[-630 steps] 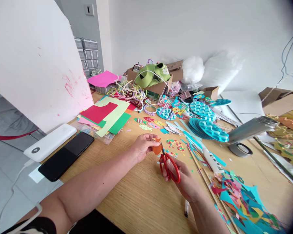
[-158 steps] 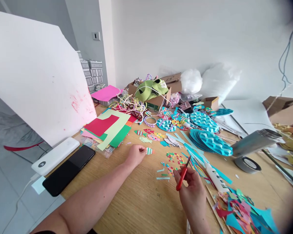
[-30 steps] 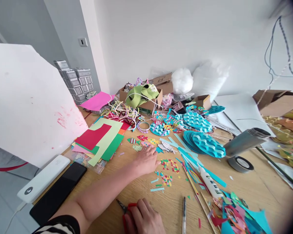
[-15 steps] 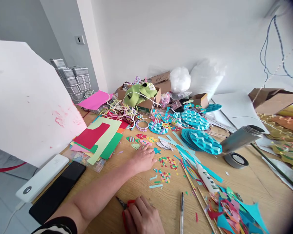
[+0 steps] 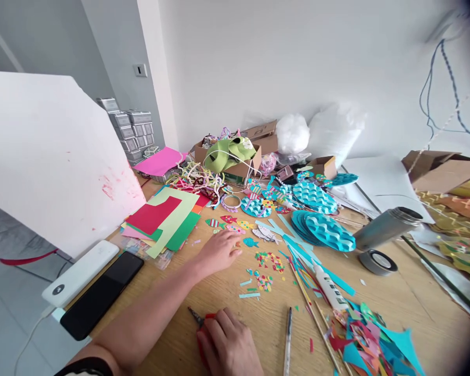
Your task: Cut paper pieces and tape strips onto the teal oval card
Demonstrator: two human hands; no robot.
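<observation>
L hand (image 5: 218, 251) by blue fish (image 5: 251, 242), grip unclear | R hand (image 5: 232, 340) curled round red scissors (image 5: 201, 342)

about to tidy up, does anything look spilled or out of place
Pink-red smears mark the otherwise pale panel at left, like stray paint. Paper scraps lie strewn at lower right, unlike the stacked coloured sheets.

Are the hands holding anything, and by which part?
The right hand holds the scissors by their red handles. Whether the left hand, near the paper fish, holds anything can't be told.
</observation>
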